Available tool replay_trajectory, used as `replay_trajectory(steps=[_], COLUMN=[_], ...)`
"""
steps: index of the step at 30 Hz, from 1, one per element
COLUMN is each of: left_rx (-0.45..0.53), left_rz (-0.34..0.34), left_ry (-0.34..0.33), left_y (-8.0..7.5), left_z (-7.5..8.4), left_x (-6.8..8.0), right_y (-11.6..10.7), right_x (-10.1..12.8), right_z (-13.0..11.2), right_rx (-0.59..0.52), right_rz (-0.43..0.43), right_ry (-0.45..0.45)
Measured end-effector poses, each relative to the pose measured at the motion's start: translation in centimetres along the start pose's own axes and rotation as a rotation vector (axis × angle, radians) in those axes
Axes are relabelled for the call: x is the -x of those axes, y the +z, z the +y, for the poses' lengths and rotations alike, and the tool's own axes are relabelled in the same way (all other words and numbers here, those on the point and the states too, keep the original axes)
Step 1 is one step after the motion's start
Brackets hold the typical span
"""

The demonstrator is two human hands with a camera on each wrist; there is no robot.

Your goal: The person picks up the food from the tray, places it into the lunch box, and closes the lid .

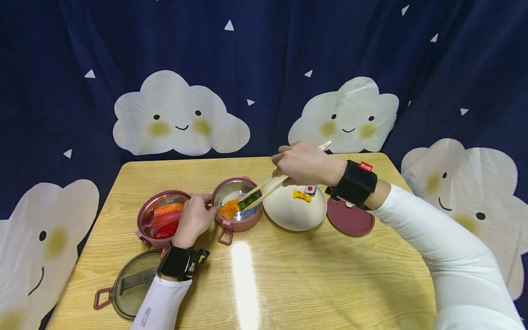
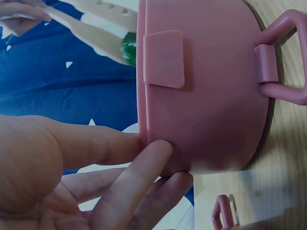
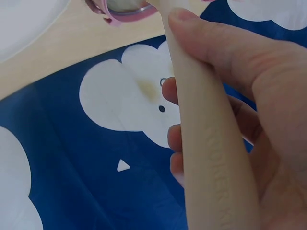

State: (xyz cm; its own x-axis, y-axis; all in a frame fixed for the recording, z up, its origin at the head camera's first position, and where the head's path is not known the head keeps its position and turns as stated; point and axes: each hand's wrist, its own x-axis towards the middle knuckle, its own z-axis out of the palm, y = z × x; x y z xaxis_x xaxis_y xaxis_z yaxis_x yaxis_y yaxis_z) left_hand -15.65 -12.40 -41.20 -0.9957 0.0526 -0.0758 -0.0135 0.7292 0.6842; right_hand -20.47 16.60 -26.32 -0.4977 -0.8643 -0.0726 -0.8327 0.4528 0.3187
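Observation:
Two pink steel-lined bowls stand side by side on the wooden table [image 1: 288,275]. My left hand [image 1: 194,220] rests its fingers [image 2: 134,177] against the side of the right-hand pink bowl [image 1: 237,204] [image 2: 206,91], steadying it. My right hand [image 1: 303,162] grips a pair of pale chopsticks [image 1: 264,190] [image 3: 211,143]. Their tips hold a green food piece [image 1: 249,201] [image 2: 127,47] inside that bowl, beside an orange piece [image 1: 228,208]. The left-hand pink bowl [image 1: 162,217] holds orange and red slices.
A white plate [image 1: 293,211] right of the bowls carries a yellow piece [image 1: 302,195] and a small red-topped piece [image 1: 310,189]. A round pink lid [image 1: 349,219] lies beside it. A clear lid with a pink handle [image 1: 129,284] lies near the table's front left edge.

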Motion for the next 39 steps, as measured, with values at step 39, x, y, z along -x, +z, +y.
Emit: replay_trajectory(steps=[39], left_rx=[0.005], left_rz=[0.003], left_ry=[-0.001], left_y=[0.0], left_z=[0.0], left_x=[0.0], right_y=[3.5], right_x=[-3.2], right_z=[-2.2], right_rx=[-0.005], right_rz=[-0.116], right_ry=[-0.024])
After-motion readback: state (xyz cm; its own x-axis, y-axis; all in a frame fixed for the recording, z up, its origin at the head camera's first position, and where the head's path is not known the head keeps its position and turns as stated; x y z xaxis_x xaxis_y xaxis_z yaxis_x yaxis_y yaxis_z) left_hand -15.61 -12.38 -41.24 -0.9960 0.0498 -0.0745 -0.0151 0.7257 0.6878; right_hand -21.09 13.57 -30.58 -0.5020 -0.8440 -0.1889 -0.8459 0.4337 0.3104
